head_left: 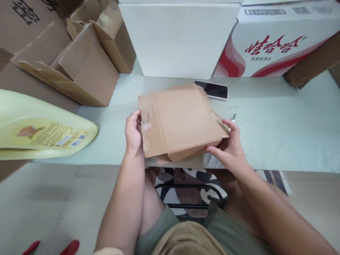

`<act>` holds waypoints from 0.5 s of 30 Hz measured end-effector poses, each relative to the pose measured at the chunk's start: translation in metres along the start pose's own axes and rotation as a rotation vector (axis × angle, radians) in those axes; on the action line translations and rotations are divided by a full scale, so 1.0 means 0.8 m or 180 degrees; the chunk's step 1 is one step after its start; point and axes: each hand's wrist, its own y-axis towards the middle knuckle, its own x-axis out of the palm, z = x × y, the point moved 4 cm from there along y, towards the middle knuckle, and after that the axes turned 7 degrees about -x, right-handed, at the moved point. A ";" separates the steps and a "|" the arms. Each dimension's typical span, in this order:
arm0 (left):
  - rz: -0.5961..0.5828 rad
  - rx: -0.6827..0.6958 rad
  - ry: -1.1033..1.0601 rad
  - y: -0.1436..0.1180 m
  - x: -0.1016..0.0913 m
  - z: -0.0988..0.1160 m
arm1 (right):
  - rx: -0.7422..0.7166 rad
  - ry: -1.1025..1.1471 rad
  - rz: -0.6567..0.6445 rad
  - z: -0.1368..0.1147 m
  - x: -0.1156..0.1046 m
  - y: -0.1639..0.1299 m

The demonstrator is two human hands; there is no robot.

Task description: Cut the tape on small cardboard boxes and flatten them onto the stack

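Between my two hands is a brown cardboard box (183, 120), held tilted over the near edge of the pale green table. My left hand (133, 132) grips its left side, where a creased flap with a piece of clear tape shows. My right hand (230, 145) holds the right front corner, thumb below and fingers at the torn right edge. The fingertips of my left hand are partly hidden behind the cardboard. Just behind the box lies a phone (215, 90) with a dark screen. A small dark pointed thing (234, 117) shows beyond my right fingers, mostly hidden.
Open cardboard boxes (87, 67) stand at the left back. A large yellow bottle (50, 127) juts in from the left. Along the back are a white box (180, 39) and a red-and-white carton (273, 49). A brown cardboard piece (313, 60) leans at the right.
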 end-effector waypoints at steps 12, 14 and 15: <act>-0.0643 -0.0384 0.0381 -0.024 -0.004 -0.018 | 0.0127 -0.0331 0.0521 -0.002 -0.012 0.006; -0.0444 -0.0220 0.0451 -0.020 -0.008 -0.017 | 0.0066 -0.0099 0.0645 -0.006 -0.016 0.007; -0.0321 -0.0127 0.0496 -0.017 -0.010 -0.015 | 0.0050 -0.0018 0.0711 -0.006 -0.018 0.008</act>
